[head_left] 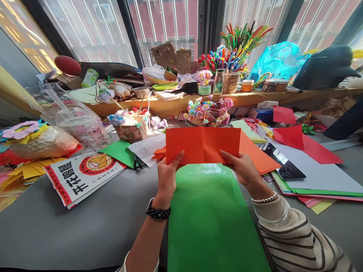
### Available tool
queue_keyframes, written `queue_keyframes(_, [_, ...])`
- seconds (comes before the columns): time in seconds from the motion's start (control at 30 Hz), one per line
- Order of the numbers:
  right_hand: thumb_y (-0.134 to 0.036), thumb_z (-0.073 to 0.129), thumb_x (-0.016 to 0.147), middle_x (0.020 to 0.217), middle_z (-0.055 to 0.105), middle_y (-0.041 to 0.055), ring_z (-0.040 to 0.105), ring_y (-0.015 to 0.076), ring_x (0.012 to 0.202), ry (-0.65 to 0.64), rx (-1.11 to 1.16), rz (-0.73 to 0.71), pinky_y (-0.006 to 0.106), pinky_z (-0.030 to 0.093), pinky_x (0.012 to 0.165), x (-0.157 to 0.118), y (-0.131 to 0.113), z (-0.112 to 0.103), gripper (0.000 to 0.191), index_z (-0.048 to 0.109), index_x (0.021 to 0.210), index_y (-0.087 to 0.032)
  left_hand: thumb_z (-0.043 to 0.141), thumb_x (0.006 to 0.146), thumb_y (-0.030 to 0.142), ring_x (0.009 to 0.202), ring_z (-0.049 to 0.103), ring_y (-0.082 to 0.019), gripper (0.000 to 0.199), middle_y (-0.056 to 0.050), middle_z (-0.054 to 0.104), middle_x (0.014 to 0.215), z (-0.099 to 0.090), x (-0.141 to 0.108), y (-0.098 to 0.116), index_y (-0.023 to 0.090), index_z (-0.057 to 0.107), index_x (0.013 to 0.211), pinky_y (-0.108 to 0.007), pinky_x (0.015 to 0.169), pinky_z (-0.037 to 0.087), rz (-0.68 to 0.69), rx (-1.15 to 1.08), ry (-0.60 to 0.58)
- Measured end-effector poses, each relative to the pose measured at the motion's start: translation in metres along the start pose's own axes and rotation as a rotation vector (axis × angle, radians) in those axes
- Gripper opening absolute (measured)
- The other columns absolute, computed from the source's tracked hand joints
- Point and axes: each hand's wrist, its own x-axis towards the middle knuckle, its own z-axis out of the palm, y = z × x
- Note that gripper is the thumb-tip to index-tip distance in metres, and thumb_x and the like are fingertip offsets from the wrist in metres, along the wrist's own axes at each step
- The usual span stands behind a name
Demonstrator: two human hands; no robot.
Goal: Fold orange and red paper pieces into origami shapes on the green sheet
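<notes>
Both of my hands hold up one strip of orange paper point(184, 143) with a vertical crease near its middle. My left hand point(167, 177) pinches its lower left corner, the thumb lying on the front. At the lower right corner my right hand point(242, 166) grips it the same way, fingers mostly hidden behind. Below the paper lies a glossy green board point(210, 215). Another orange sheet point(258, 151) rests behind my right hand. Small folded orange pieces point(159, 152) show just left of the strip.
A black phone point(283, 162) lies on stacked coloured paper point(326, 177) at right. A printed paper bag point(85, 177) and green sheet point(117, 151) are at left. Behind stand a small basket point(132, 130), crafted flowers point(207, 111), a plastic-wrapped cup point(81, 124) and a cluttered sill point(170, 104).
</notes>
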Motion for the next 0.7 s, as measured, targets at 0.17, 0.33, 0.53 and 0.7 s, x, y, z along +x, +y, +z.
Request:
queue_keyframes(0.17, [-0.027,0.073,0.055,0.085,0.068,0.0039,0.063,0.0195,0.076,-0.004,-0.014,-0.122,0.031,0.052,0.068,0.000,0.005,0.000,0.030,0.065,0.082,-0.017,0.069,0.058,0.026,0.061,0.062,-0.013,0.026,-0.002,0.066,0.074,0.007,-0.004,0.001,0.014,0.064,0.081,-0.027,0.063,0.052,-0.198,-0.107,-0.189])
queue_keyframes(0.33, [-0.030,0.070,0.057,0.087,0.067,0.0058,0.063,0.0217,0.077,-0.067,-0.116,-0.116,0.033,0.052,0.068,-0.005,0.008,0.004,0.029,0.064,0.082,-0.016,0.070,0.056,0.023,0.063,0.061,-0.013,0.027,-0.003,0.066,0.079,0.013,-0.006,-0.009,0.013,0.064,0.080,-0.026,0.059,0.052,-0.071,0.021,-0.107])
queue_keyframes(0.53, [-0.030,0.069,0.058,0.090,0.066,0.0049,0.062,0.0200,0.076,-0.099,-0.108,-0.022,0.031,0.051,0.065,-0.004,0.014,0.004,0.030,0.063,0.085,-0.019,0.070,0.055,0.028,0.056,0.060,-0.015,0.021,-0.001,0.065,0.066,0.011,-0.005,-0.018,0.013,0.065,0.068,-0.027,0.059,0.051,0.088,0.204,0.022])
queue_keyframes(0.7, [-0.028,0.071,0.055,0.085,0.065,0.0009,0.061,0.0140,0.069,-0.062,-0.048,0.066,0.024,0.050,0.059,-0.001,0.018,0.004,0.022,0.064,0.075,-0.021,0.066,0.059,0.032,0.060,0.062,-0.018,0.018,-0.001,0.065,0.058,0.009,-0.008,-0.019,0.014,0.065,0.060,-0.028,0.063,0.049,0.221,0.364,0.052])
